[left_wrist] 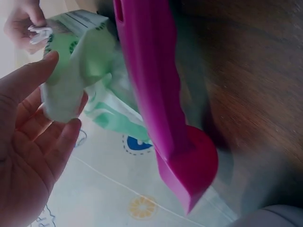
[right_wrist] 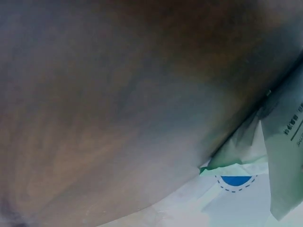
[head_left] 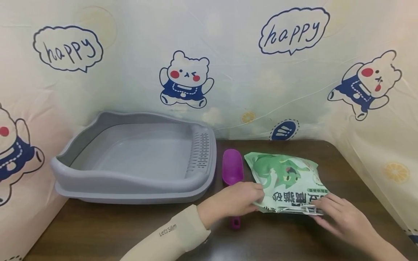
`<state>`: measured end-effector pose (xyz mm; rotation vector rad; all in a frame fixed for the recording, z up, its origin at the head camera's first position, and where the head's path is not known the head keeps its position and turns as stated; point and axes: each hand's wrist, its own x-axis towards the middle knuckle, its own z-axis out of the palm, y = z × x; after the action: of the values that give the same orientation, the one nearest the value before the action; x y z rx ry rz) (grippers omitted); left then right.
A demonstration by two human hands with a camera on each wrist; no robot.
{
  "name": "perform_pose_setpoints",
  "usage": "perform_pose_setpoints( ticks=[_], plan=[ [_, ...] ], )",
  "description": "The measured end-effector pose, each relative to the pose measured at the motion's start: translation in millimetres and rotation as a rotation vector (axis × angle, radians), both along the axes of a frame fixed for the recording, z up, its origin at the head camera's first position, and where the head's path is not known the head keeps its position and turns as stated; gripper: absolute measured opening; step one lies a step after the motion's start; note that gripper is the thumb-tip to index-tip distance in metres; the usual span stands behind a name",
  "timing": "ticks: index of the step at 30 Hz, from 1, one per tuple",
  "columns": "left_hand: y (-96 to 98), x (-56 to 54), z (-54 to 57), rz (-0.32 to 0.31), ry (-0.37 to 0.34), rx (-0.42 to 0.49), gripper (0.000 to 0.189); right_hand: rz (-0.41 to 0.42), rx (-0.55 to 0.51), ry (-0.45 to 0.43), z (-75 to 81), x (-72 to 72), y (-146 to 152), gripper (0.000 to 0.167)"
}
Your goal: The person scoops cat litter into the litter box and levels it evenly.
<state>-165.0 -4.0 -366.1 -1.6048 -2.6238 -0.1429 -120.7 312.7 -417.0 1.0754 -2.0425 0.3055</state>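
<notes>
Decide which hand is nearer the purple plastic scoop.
Left: the left hand is over the scoop handle; the right hand is farther right, gripping the pale green printed bag.

Tray [head_left: 124, 185] left, scoop [head_left: 233, 167] between, bag [head_left: 287, 177] right, seemingly resting on table [head_left: 267, 239]

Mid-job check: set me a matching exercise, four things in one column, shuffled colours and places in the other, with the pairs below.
1. tray
2. scoop
3. bag
4. table

A. purple, between tray and bag
B. dark brown, underneath the rest
C. grey, furthest left on the table
D. green and white, held by left hand and right hand

Pairs: 1-C, 2-A, 3-D, 4-B
</notes>
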Motion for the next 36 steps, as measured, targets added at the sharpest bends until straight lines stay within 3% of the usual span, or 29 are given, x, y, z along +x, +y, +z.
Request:
perform_pose_setpoints(
  ticks=[4,10,17,20,22,26,31,36],
  plan=[
    [-0.6,-2.3,-2.8,0.052,-0.038,-0.002,0.013,-0.010,-0.054,-0.063,3.1,-1.0,2,0.045],
    [1.9,-3.0,-5.2,0.100,-0.009,-0.019,0.016,-0.035,-0.081,-0.141,3.0,-1.2,5,0.047],
    [4.8,-5.6,-4.3,0.133,-0.131,0.001,0.007,-0.029,-0.115,-0.283,4.6,-3.2,6,0.043],
    [3.3,-7.0,-3.8,0.154,-0.152,0.006,0.002,-0.015,-0.140,-0.305,3.9,-5.3,3,0.030],
    [1.3,-8.8,-2.8,0.173,-0.161,0.006,0.010,-0.019,-0.149,-0.330,3.8,-6.2,-1,0.024],
    [-3.1,-14.3,-1.4,0.220,-0.202,0.017,0.018,-0.026,-0.162,-0.360,3.1,-9.3,-9,0.046],
    [-5.7,-22.3,-3.8,0.244,-0.248,0.037,0.010,-0.034,-0.155,-0.349,3.6,-14.2,-12,0.040],
    [-8.0,-29.4,-6.3,0.268,-0.236,0.050,0.006,-0.063,-0.151,-0.370,1.8,-19.7,-15,0.047]
  ],
)
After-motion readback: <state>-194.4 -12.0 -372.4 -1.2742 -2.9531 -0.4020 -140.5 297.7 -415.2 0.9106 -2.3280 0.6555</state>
